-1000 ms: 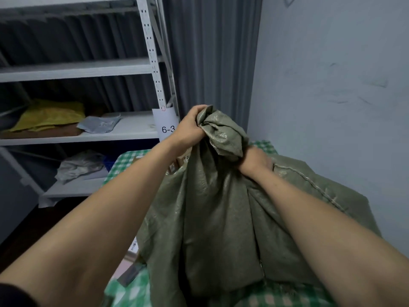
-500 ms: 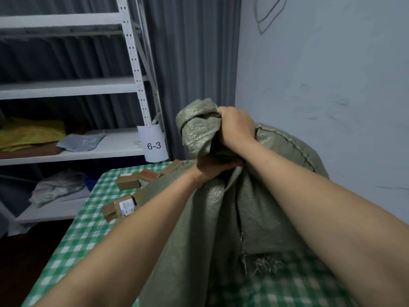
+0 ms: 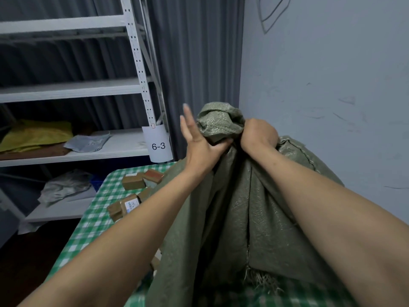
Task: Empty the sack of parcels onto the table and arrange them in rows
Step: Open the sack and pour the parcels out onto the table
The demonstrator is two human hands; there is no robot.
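A green woven sack (image 3: 239,218) stands lifted over the green checked table (image 3: 88,229), its bunched top end up. My right hand (image 3: 259,135) grips that bunched top in a fist. My left hand (image 3: 197,138) lies against the bunch's left side with fingers straight and spread, thumb under the fabric. Several small brown cardboard parcels (image 3: 132,182) lie on the table left of the sack, one with a white label (image 3: 129,204). What is still inside the sack is hidden.
A white metal shelf rack (image 3: 137,63) stands behind the table with a "6-3" tag (image 3: 158,146), yellow cloth (image 3: 35,134) and grey bags (image 3: 88,142) on it. A grey curtain (image 3: 199,52) and a blue-grey wall (image 3: 332,85) close off the back and right.
My left hand has let go of the sack below the bunch and risen beside it with fingers spread. The right hand keeps its grip on the top.
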